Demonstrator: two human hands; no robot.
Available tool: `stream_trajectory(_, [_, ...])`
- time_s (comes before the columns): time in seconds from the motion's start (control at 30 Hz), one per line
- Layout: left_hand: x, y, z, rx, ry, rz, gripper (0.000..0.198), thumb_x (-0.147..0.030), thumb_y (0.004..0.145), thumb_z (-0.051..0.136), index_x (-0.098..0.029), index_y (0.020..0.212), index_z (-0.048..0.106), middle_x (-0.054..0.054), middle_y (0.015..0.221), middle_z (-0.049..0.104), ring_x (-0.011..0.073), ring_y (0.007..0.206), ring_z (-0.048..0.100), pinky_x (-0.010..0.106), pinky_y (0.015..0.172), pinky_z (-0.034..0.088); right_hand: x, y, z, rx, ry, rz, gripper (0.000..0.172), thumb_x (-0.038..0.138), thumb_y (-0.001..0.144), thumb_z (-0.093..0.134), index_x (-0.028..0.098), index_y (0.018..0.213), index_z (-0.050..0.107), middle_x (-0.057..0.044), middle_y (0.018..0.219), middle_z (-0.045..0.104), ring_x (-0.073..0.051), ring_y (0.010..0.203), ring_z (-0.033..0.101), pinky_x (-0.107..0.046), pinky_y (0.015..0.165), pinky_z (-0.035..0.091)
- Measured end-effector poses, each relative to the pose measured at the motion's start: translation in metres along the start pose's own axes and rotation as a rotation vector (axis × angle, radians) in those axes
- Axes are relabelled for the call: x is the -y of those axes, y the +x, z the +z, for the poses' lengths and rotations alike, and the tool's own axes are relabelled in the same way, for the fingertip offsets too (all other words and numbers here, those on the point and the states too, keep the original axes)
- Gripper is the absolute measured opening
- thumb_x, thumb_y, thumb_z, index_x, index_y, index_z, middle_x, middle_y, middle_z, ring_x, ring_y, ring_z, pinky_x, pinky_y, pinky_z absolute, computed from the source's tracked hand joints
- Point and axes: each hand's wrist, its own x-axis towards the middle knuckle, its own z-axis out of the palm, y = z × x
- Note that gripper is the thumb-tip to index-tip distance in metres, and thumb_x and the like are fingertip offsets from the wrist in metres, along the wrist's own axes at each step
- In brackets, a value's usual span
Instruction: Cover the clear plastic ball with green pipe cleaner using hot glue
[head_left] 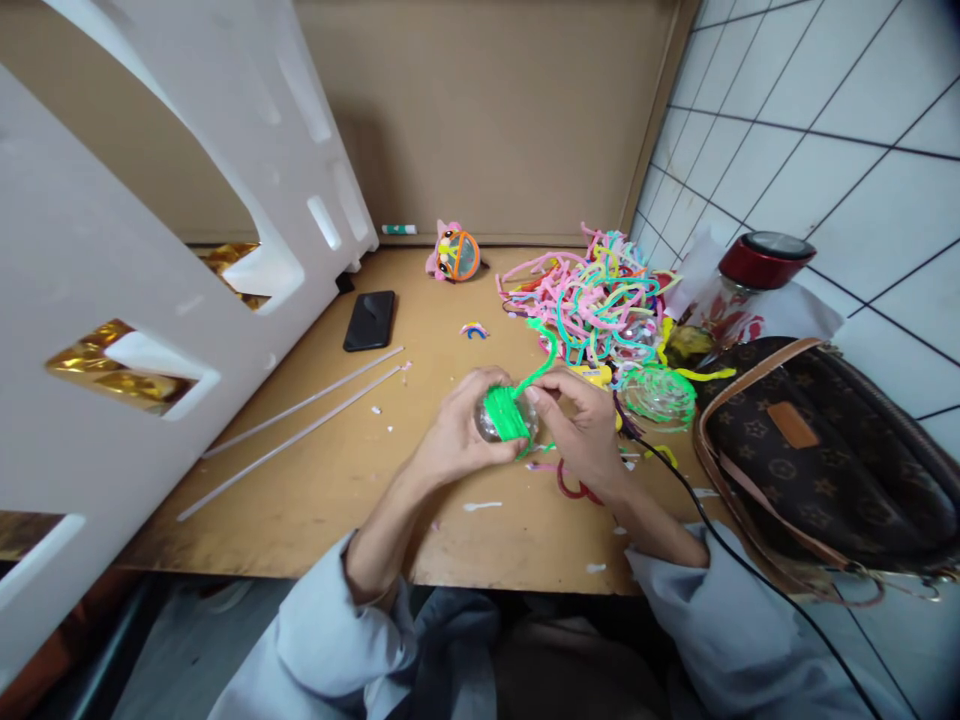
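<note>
My left hand [466, 425] is closed around a clear round ball [486, 424] that has bright green fuzzy strands laid across its front. Pinched in my right hand [576, 415] is a green pipe cleaner [551, 355], whose loose end curves upward above the ball. The fingers of both hands are close together at the ball's right side. Red-handled scissors [571, 482] lie under my right wrist, partly hidden. A second clear piece wrapped in green [660, 396] rests to the right of my right hand.
A tangled heap of coloured pipe cleaners [592, 290] fills the back right. Beyond it stand a red-lidded jar [765, 260] and a brown handbag [832, 460]. A decorated ball [457, 253], phone [369, 320] and two thin white sticks [300, 430] lie left. A white plastic panel [172, 180] leans left.
</note>
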Motion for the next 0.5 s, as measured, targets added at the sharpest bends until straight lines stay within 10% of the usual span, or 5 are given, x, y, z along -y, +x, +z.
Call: stream_trajectory(0.5, [-0.0002, 0.0006, -0.0006, 0.021, -0.007, 0.016, 0.053, -0.027, 0.066, 0.076, -0.021, 0.113, 0.055, 0.01, 0.116, 0.064, 0.0278, 0.11, 0.062, 0.044, 0.099, 0.048, -0.0024, -0.0027, 0.0045, -0.007, -0.051, -0.005, 0.011, 0.026, 0.089, 0.058, 0.023, 0.086, 0.068, 0.0, 0.079, 0.073, -0.016, 0.072, 0.066, -0.03, 0.07, 0.053])
